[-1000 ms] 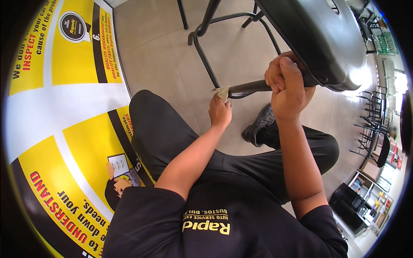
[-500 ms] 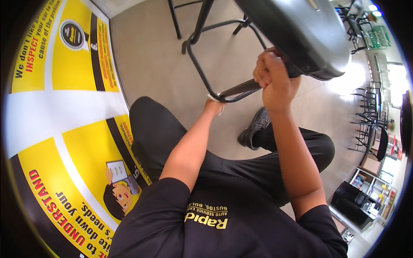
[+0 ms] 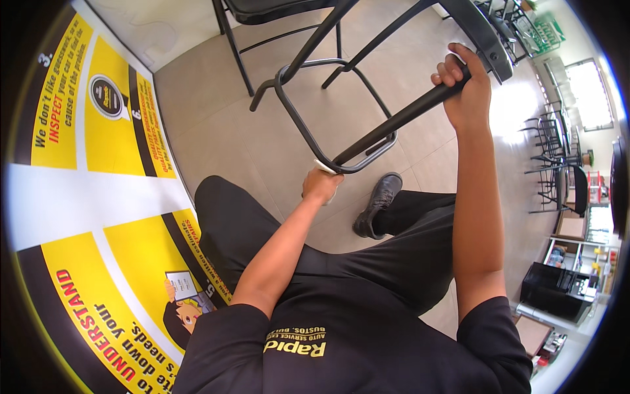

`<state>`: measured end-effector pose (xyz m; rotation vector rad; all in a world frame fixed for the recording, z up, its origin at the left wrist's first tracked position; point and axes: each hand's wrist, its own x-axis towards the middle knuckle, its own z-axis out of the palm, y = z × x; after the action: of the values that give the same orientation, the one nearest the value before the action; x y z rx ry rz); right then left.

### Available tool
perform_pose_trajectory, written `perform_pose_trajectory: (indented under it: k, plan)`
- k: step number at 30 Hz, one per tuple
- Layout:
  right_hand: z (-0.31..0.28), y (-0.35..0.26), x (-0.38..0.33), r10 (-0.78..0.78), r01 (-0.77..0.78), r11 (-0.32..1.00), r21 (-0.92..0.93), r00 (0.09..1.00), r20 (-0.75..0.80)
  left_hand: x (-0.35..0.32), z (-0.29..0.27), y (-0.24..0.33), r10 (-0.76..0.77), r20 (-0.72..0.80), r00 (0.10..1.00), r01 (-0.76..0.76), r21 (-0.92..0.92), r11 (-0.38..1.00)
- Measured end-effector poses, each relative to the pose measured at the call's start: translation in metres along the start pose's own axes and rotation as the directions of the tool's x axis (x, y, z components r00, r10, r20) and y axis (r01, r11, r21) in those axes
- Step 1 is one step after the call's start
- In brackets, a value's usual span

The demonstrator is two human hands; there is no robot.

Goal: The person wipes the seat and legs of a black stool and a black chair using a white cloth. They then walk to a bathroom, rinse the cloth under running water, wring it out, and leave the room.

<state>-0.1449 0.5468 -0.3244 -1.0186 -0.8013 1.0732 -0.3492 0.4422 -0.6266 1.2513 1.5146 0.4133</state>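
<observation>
Large yellow, white and black wall poster (image 3: 98, 217) along left side, with red and black lettering, round black badge (image 3: 107, 96) near top, cartoon figure holding a sheet (image 3: 186, 307) at bottom

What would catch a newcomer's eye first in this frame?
First, the tilted black metal bar stool at top centre: the right hand grips one of its legs, and the left hand presses a small white cloth against its footrest ring. Next, the large yellow, black and white banner filling the left side.
</observation>
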Motion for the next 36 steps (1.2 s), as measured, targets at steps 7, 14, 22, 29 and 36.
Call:
perform_pose_trajectory:
  k: [7, 14, 22, 29, 36]
  plan:
    - [-0.085, -0.03, 0.055, -0.01, 0.026, 0.997, 0.07, 0.975, -0.223, -0.014, -0.009, 0.06, 0.242, 0.017, 0.97, -0.242, 0.115, 0.963]
    - [-0.148, -0.031, 0.078, -0.016, 0.052, 0.989, 0.14, 0.969, -0.249, -0.029, -0.01, 0.048, 0.415, 0.093, 0.905, -0.423, 0.3, 0.855]
    - [-0.169, -0.028, 0.082, 0.009, 0.042, 0.979, 0.197, 0.968, -0.252, -0.021, -0.069, -0.019, 0.605, 0.237, 0.76, -0.645, 0.391, 0.657]
    - [-0.179, -0.026, 0.079, 0.013, 0.054, 0.971, 0.232, 0.961, -0.278, -0.003, -0.162, -0.07, 0.307, 0.117, 0.945, -0.327, 0.269, 0.906]
    - [-0.166, -0.026, 0.064, 0.006, 0.071, 0.976, 0.205, 0.935, -0.354, -0.021, -0.165, 0.162, 0.477, 0.201, 0.856, -0.502, 0.101, 0.859]
